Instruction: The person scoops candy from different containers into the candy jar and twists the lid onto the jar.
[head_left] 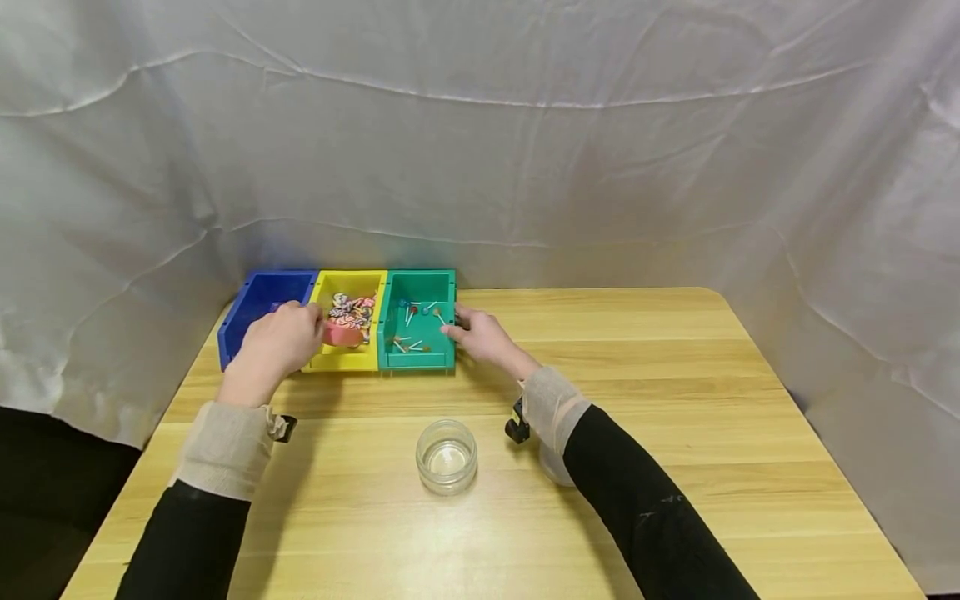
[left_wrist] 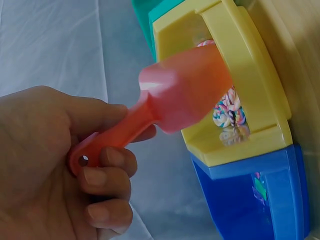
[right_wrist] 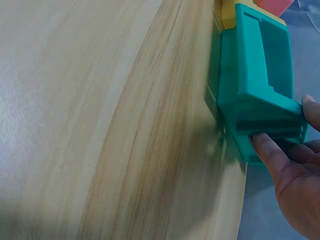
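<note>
My left hand (head_left: 279,343) grips a translucent pink scoop (left_wrist: 185,87) by its handle, with the thumb on one side and the fingers curled round. The scoop's blade tilts over the yellow bin (left_wrist: 262,85), above swirled multicoloured candies (head_left: 351,313). At the right end of the row, my right hand (head_left: 486,335) pinches the side wall of the green bin (right_wrist: 250,65). Its thumb lies at the rim, and its fingers press against the outer wall. Small lollipops (head_left: 411,344) with white sticks lie scattered inside the green bin.
A blue bin (head_left: 247,321) with a few shiny bits inside adjoins the yellow one on the left. Nearer on the wooden table (head_left: 675,375) stands a glass jar (head_left: 447,458). Another clear round object (head_left: 553,467) is partly hidden under my right forearm. Grey cloth (head_left: 480,167) hangs behind.
</note>
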